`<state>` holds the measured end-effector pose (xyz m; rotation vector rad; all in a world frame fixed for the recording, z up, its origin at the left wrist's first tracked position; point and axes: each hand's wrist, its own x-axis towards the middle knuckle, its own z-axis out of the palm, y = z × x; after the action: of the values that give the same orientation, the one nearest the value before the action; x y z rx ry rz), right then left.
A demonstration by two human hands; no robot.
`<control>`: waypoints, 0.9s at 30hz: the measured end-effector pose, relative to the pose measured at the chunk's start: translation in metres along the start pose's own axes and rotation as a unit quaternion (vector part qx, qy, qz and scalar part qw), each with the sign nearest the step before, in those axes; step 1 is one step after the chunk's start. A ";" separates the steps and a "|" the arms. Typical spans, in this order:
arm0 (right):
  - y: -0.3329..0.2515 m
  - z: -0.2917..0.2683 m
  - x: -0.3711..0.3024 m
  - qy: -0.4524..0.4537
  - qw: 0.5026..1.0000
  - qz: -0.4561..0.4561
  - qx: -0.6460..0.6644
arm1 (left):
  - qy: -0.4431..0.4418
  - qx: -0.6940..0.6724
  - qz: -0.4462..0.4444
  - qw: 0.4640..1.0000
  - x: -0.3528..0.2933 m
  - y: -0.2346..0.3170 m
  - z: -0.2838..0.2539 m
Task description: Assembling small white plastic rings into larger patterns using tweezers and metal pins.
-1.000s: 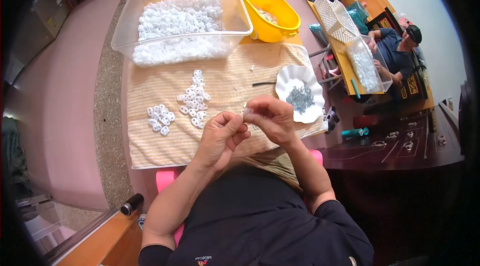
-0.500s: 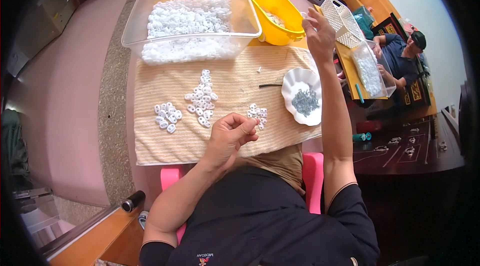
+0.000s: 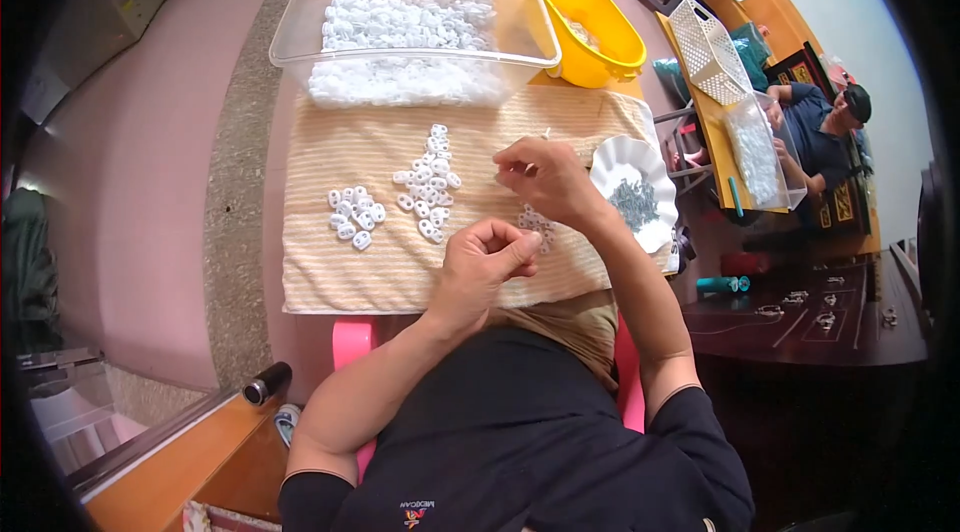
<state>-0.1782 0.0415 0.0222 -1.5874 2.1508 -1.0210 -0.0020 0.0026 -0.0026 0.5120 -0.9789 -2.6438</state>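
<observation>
My left hand hovers over the near edge of a striped beige towel. Its fingers are curled shut with the thumb on the forefinger, and anything inside is hidden. My right hand is a little farther out, with its fingertips pinched on a tiny pale part. It is just left of a white scalloped dish that holds small grey metal bits. Small white plastic pieces lie on the towel in a left pile and a middle pile. A few more sit under my right wrist.
A clear tub full of white pieces stands beyond the towel. To its right is a yellow bowl, then a white basket. Another person sits at the far right. A dark table is at my right.
My right hand has come back from reaching toward the yellow bowl and is now over the towel beside the dish. My left hand has stayed in place, still shut.
</observation>
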 end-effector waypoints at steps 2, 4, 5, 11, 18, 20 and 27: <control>-0.005 0.006 0.004 -0.021 0.999 -0.020 -0.014 | 0.005 0.011 0.015 1.000 -0.002 0.001 0.001; -0.010 0.008 0.008 -0.042 0.998 -0.039 -0.030 | 0.008 0.020 0.031 0.999 -0.003 0.002 0.003; -0.013 0.008 0.011 -0.047 0.997 -0.041 -0.050 | 0.014 0.029 0.035 0.999 -0.004 0.003 0.003; -0.012 0.021 0.030 -0.052 0.988 -0.084 -0.115 | 0.022 0.025 0.046 0.998 -0.004 0.002 0.003; -0.022 0.034 0.048 -0.080 0.981 -0.074 -0.162 | 0.032 0.011 0.056 0.998 -0.003 0.004 0.001; -0.020 0.036 0.050 -0.084 0.976 -0.085 -0.181 | 0.032 0.010 0.056 0.998 -0.003 0.005 0.001; -0.022 0.038 0.053 -0.109 0.965 -0.080 -0.227 | 0.034 0.009 0.059 0.998 -0.003 0.004 0.002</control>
<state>-0.1583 -0.0249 0.0198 -1.9920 2.2322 -0.3725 0.0008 0.0020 0.0021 0.5270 -0.9832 -2.4996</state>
